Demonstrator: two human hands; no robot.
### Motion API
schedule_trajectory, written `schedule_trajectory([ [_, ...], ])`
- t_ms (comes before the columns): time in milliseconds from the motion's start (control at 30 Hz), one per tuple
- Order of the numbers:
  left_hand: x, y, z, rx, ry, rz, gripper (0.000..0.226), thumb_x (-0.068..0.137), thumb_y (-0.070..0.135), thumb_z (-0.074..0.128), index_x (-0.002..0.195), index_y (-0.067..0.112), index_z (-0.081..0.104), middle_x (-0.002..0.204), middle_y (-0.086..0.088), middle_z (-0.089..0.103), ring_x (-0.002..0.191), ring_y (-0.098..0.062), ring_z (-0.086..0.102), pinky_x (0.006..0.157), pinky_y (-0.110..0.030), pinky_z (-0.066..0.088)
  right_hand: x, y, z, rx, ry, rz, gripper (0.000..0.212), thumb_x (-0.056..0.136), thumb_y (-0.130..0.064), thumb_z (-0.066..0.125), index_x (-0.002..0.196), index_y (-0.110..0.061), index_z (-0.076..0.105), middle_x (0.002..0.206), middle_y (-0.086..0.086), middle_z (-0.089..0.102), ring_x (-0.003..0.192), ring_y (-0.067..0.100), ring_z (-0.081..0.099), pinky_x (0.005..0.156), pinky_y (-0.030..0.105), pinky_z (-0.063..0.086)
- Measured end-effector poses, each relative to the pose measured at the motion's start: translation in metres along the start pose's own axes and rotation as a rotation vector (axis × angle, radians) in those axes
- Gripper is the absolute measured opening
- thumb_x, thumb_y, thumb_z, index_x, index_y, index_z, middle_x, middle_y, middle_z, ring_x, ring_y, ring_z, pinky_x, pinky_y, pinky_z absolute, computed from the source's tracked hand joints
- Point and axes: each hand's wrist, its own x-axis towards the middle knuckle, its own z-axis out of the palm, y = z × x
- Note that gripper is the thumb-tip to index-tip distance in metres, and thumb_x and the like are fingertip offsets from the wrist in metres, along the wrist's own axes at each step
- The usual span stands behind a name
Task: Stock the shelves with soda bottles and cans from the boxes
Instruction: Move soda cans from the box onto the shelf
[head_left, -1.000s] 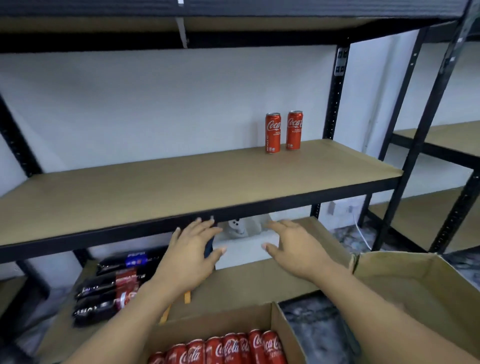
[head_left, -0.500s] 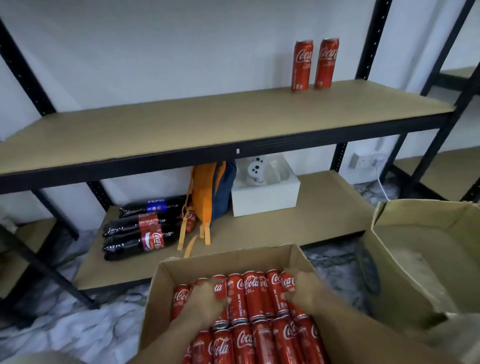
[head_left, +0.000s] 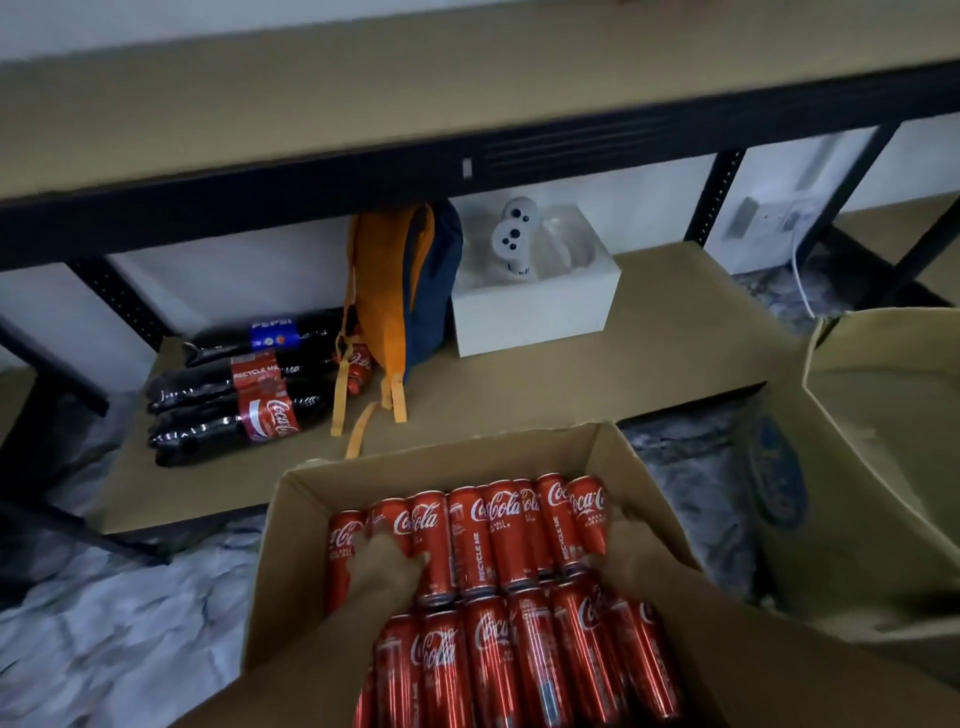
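My left hand (head_left: 387, 569) and right hand (head_left: 631, 551) rest on red cans (head_left: 498, 530) lying beneath them in the cardboard box (head_left: 291, 519), grip blurred beyond telling; I judge each light, rigid, slick, best wrapped mid-body.

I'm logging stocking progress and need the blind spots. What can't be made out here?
All in the head view:
- Whether the left hand or right hand has a grip on any of the cans: motion blur.
- Can count in the box: forearms and the bottom edge hide the near row.
- Second box contents: cut off by the right edge.
- Upper shelf stock: cut off by the top edge.
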Motion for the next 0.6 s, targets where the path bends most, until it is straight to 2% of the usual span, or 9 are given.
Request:
schedule_trajectory([
  [133, 0.015, 0.0, -0.001, -0.102, -0.008, -0.036, 0.079, 0.08, 0.03, 0.083, 0.143, 0.009, 0.041, 0.138, -0.018, 0.057, 0.126, -0.035, 0.056, 0.108, -0.042, 0.044, 0.027, 0.003, 0.011, -0.008, 0.017, 0.052, 0.074, 0.091, -0.04, 0.069, 0.15, -0.012, 0.034, 0.136, 0.01, 0.06, 0.122, 0.026, 0.06, 0.109, 0.043, 0.046],
  [233, 0.02, 0.004, -0.004, -0.122, 0.004, -0.085, 0.072, 0.086, 0.024, 0.078, 0.143, 0.004, 0.039, 0.137, -0.022, 0.056, 0.127, -0.038, 0.055, 0.106, -0.041, 0.042, 0.036, -0.005, 0.012, -0.091, 0.058, 0.1, 0.073, 0.096, -0.033, 0.064, 0.152, -0.007, 0.025, 0.142, 0.017, 0.052, 0.126, 0.031, 0.057, 0.109, 0.044, 0.046],
  [300, 0.028, 0.004, -0.003, -0.127, 0.003, -0.102, 0.066, 0.087, 0.027, 0.077, 0.141, 0.004, 0.045, 0.136, -0.021, 0.058, 0.125, -0.037, 0.057, 0.104, -0.041, 0.045, 0.041, -0.01, 0.011, -0.196, 0.094, 0.113, 0.066, 0.101, -0.029, 0.053, 0.151, -0.002, 0.02, 0.147, 0.021, 0.044, 0.128, 0.031, 0.055, 0.107, 0.043, 0.046],
  [433, 0.044, 0.004, -0.003, -0.138, -0.072, -0.142, 0.043, 0.083, 0.026, 0.079, 0.117, 0.005, 0.064, 0.116, -0.017, 0.069, 0.102, -0.031, 0.067, 0.089, -0.038, 0.054, 0.045, -0.02, 0.012, -0.323, 0.135, 0.147, 0.056, 0.103, -0.031, 0.051, 0.148, -0.002, 0.033, 0.144, 0.02, 0.038, 0.124, 0.026, 0.055, 0.101, 0.037, 0.048],
  [533, 0.052, 0.004, -0.004, -0.24, -0.096, -0.182, 0.023, 0.08, 0.017, 0.081, 0.095, 0.009, 0.065, 0.101, -0.017, 0.071, 0.085, -0.03, 0.069, 0.086, -0.043, 0.058, 0.045, -0.027, 0.02, -0.349, 0.175, 0.212, 0.056, 0.1, -0.034, 0.056, 0.145, -0.005, 0.038, 0.14, 0.016, 0.039, 0.124, 0.024, 0.052, 0.1, 0.035, 0.05],
  [600, 0.056, -0.001, -0.005, -0.301, -0.112, -0.189, 0.027, 0.08, 0.017, 0.082, 0.098, 0.01, 0.064, 0.098, -0.015, 0.071, 0.082, -0.029, 0.07, 0.085, -0.046, 0.058, 0.045, -0.03, 0.026, -0.347, 0.234, 0.262, 0.058, 0.098, -0.037, 0.059, 0.143, -0.006, 0.039, 0.137, 0.014, 0.042, 0.123, 0.024, 0.051, 0.099, 0.034, 0.051],
])
